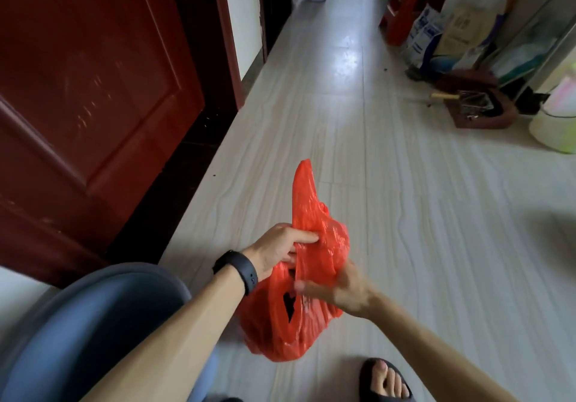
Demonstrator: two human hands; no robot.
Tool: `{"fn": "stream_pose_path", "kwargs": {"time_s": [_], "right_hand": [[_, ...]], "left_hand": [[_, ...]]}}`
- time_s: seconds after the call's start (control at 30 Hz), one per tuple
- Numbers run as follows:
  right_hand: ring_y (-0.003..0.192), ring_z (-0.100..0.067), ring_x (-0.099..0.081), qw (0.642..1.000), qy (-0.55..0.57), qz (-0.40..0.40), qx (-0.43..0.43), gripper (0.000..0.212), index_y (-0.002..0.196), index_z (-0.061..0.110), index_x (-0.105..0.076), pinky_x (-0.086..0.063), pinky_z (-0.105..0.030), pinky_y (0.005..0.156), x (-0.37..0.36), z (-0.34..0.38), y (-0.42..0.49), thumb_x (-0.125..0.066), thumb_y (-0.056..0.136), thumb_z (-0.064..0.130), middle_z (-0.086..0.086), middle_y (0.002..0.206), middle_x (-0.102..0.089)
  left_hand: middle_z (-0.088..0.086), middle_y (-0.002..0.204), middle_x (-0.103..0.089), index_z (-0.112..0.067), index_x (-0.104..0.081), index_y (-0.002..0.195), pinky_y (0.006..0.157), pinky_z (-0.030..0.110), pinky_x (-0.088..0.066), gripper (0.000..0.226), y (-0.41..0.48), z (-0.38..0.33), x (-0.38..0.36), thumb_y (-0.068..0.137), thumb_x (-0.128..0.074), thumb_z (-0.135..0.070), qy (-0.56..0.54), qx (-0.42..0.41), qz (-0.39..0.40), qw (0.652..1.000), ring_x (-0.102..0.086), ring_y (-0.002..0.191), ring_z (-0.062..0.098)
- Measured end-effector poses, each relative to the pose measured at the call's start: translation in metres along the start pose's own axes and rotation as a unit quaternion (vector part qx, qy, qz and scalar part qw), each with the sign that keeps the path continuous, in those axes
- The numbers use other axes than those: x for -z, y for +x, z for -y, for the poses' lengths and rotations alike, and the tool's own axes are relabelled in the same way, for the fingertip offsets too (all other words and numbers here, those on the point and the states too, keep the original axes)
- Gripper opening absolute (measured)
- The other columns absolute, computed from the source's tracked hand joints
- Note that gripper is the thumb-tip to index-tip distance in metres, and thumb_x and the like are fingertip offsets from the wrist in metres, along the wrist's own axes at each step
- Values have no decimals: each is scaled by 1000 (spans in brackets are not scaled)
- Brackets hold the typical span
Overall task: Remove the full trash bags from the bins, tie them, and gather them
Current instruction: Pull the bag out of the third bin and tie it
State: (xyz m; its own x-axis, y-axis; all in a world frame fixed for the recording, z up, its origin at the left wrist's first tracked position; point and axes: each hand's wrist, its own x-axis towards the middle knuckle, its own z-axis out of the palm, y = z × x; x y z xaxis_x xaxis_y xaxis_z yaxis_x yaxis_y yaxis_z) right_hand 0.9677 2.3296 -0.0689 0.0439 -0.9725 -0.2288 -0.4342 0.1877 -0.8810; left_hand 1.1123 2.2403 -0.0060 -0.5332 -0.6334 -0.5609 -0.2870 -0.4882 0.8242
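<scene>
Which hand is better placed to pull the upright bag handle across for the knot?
Left. The left hand already pinches the red bag just below that raised handle; the right hand is lower, on the other side.

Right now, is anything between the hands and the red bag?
Nothing visible. The left hand pinches the red bag at its top, and the right hand is on its side, blurred.

The person is wearing a black wristband (238, 269) on the left wrist, grey-blue trousers (93, 323), and a black open-toed slipper (385, 381), with both forearms bare.
</scene>
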Motion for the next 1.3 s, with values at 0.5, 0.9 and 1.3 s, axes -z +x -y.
{"fn": "stream_pose_path", "kwargs": {"time_s": [0.5,0.9,1.3], "right_hand": [[85,-18,-64,908,207,-269,-246,27,89,18,-67,-51,-36,84,-9,-42,8,-43,98,26,1,89,-68],[73,-28,-64,862,291,-192,-368,26,91,9,-75,-56,-41,77,-7,-52,11,-50,91,4,-13,79,-68],[72,-29,-67,727,500,-300,-364,9,91,8,-65,-57,-45,83,-14,-64,16,-56,92,6,-12,75,-72]], "left_hand": [[-14,95,-73,-40,-61,110,85,29,-55,34,19,114,-13,80,-69,-53,119,-203,-221,947,-69,93,3],[1,69,-70,-15,-68,73,65,33,-45,52,51,111,-23,91,-50,-61,20,-83,-338,937,-67,73,25],[-5,87,-74,-28,-63,108,92,45,-53,71,52,131,-25,68,-55,-86,-4,-37,-280,959,-70,89,15]]}}
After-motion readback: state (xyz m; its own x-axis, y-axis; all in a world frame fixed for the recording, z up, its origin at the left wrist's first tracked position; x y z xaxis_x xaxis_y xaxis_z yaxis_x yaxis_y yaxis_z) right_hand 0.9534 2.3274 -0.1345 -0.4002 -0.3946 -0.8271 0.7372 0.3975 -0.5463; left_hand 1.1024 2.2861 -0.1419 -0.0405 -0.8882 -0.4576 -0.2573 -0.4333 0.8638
